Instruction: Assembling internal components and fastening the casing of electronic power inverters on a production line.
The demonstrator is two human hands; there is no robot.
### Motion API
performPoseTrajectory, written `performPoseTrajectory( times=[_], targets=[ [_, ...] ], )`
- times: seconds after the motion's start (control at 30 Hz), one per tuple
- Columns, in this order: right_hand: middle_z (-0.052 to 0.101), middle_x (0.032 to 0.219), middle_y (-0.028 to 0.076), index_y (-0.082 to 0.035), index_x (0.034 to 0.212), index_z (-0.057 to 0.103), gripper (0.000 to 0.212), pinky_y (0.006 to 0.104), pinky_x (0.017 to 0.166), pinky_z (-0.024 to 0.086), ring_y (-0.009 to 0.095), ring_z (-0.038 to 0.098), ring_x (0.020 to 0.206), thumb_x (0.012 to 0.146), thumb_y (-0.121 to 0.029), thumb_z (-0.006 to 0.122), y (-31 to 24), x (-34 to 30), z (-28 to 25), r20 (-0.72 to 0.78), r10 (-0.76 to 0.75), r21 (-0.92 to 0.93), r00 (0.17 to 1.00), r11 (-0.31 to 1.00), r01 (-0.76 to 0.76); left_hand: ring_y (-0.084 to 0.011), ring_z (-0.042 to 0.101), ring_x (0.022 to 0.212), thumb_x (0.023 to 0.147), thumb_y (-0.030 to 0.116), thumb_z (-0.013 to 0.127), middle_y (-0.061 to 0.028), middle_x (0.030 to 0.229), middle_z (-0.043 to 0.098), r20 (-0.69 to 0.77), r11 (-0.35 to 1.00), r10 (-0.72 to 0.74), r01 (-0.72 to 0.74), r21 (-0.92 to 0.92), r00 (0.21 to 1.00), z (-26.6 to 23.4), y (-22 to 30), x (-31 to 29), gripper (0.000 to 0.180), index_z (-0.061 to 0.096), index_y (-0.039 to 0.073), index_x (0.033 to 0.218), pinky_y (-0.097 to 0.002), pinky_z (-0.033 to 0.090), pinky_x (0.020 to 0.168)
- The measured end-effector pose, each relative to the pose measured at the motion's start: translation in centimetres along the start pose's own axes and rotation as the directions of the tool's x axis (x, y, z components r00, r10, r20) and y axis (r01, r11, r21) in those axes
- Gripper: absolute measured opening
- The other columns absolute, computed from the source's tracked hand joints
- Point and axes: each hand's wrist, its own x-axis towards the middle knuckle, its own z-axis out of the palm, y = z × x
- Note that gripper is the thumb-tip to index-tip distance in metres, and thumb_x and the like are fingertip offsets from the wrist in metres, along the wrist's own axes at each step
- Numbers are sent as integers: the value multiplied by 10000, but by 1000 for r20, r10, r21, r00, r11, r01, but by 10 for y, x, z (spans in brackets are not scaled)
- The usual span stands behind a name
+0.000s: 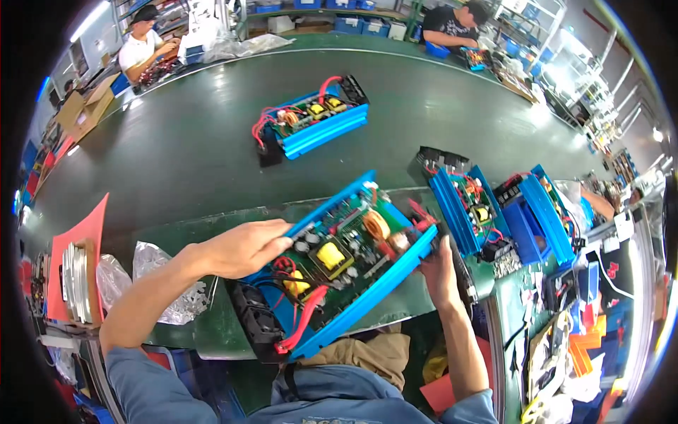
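An open power inverter [339,247] is held tilted in front of me, over the near edge of the green worktop. It has blue metal side walls and a green circuit board with yellow transformers and a copper coil. At its lower left end is a black end panel [256,318] with what looks like a fan; thick red wires [305,321] loop beside it. My left hand [248,247] grips the upper left wall, thumb over the edge. At the opposite end my right hand [439,272] is closed round the right corner, its fingers partly hidden.
Another inverter [325,127] lies on the green surface ahead. To the right stand two more inverters [462,205] [547,212] with a blue bin [524,227] between them. A clear bag of small metal parts [180,300] lies left. Co-workers sit across the surface.
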Motion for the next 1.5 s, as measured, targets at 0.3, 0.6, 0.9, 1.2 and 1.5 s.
performPoseTrajectory(
  times=[0.3, 0.6, 0.9, 1.2, 1.5],
  targets=[
    [645, 1269, 91, 6, 1441, 504, 579, 319, 1010, 451, 172, 603, 1124, 946, -243, 673, -28, -8, 9, -41, -246, -327, 968, 919, 220, -390, 600, 1049, 1081, 237, 421, -181, 1129, 579, 238, 976, 89, -132, 172, 967, 17, -40, 45, 399, 493, 12, 1402, -483, 497, 871],
    [650, 1252, 79, -31, 1478, 495, 619, 304, 975, 479, 142, 614, 1061, 923, -144, 743, -2, 7, -2, 2, -341, -629, 940, 730, 266, -338, 611, 1133, 1074, 339, 469, -157, 1204, 621, -20, 983, -128, 129, 127, 992, 17, -32, 31, 413, 571, 56, 1357, -439, 489, 970],
    [613, 1307, 190, -35, 1449, 515, 572, 443, 991, 457, 364, 574, 1144, 925, -145, 714, 2, 18, 3, 184, -495, -799, 849, 428, 423, -199, 640, 1051, 1072, 317, 523, -121, 1118, 669, -653, 724, -640, 600, -339, 404, 82, 17, -75, 392, 609, 0, 1287, -323, 504, 890],
    [553, 1365, 213, -20, 1486, 459, 521, 452, 1066, 407, 377, 523, 1238, 986, -62, 600, 0, 12, 4, 255, -460, -835, 851, 339, 433, -167, 669, 1054, 1058, 395, 522, -92, 1195, 695, -115, 157, -890, 59, -986, 441, 123, 48, -49, 492, 580, -5, 1340, -342, 509, 978],
    [541, 1397, 222, -13, 1501, 427, 516, 433, 1075, 400, 345, 537, 1250, 1039, -197, 567, 3, 5, 8, 118, -377, -873, 919, 401, 277, -126, 617, 1051, 905, 199, 767, -82, 1216, 647, -535, 694, -716, 369, -619, 448, 137, 36, -41, 679, 449, -38, 1456, -277, 500, 915]
  ],
)
